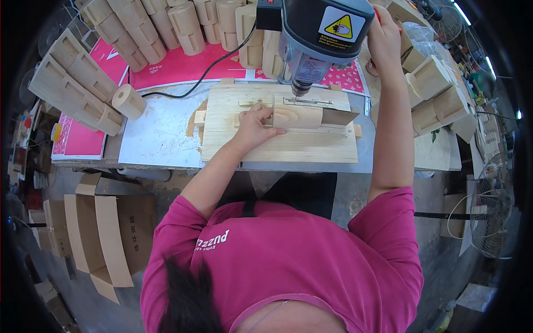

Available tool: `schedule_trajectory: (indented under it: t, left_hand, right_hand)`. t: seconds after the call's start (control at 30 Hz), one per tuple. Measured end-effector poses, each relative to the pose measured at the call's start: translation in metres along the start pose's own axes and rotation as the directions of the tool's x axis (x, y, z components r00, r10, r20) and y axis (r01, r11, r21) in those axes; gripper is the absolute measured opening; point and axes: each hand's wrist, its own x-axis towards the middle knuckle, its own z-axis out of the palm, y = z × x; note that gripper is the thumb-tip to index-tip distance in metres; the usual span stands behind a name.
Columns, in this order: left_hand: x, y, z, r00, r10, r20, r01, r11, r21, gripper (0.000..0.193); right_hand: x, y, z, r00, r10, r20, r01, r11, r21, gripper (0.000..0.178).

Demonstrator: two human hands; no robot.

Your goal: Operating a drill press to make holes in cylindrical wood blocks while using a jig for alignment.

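A lock of dark hair (186, 294) hung over the magenta shirt (311, 255) of the person at work, closest of all to the camera. Beyond it stood the desk (166, 136), carrying a pale wooden board (233, 145), and on that board, below the drill press (327, 33), lay the wooden workpiece (297, 117), a pale rounded block with a narrow metal strip (311, 102) along its top and a dark flat plate (339, 117) jutting past its right end. The left hand (254, 129) had its fingers clamped on the left end of the workpiece, bent against it, with the thumb stretched along the near side. The right hand (384, 44) was raised beside the drill head, its fingers closed around a red handle (378, 14), partly hidden from view. The drill chuck (301, 89) pointed down over the workpiece; whether its tip touched the wood could not be told. A black cable (209, 71) curved across a pink printed sheet (186, 71), where grooved wooden cylinders (187, 29) stood in stacks. A short cylinder (129, 102) with a hole stood at the left, and an open cardboard box (114, 236) sat on the floor (175, 191).
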Motion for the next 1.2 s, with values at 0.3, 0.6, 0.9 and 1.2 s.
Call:
schedule_trajectory:
  t: [0.3, 0.6, 0.9, 1.2]
  left_hand:
    - [-0.017, 0.004, -0.023, 0.975, 0.219, -0.038, -0.221, 0.972, -0.085, 0.031]
    - [-0.109, 0.016, -0.127, 0.946, -0.322, 0.041, 0.29, 0.78, -0.555, 0.022]
    - [-0.129, 0.016, -0.158, 0.644, -0.765, -0.016, 0.461, 0.405, -0.79, 0.025]
    - [-0.129, 0.0, -0.195, 0.755, -0.647, 0.105, 0.106, -0.038, -0.994, 0.04]
  right_hand:
    - [-0.157, 0.049, -0.03, 0.768, 0.192, 0.61, -0.107, 0.979, -0.173, 0.035]
    - [-0.221, 0.02, -0.039, 0.449, 0.535, 0.715, -0.864, 0.463, 0.196, 0.018]
    - [-0.238, -0.01, -0.024, 0.47, 0.513, 0.718, -0.75, 0.661, 0.018, 0.018]
    - [-0.224, -0.001, -0.048, 0.579, 0.507, 0.639, -0.738, 0.659, 0.145, 0.016]
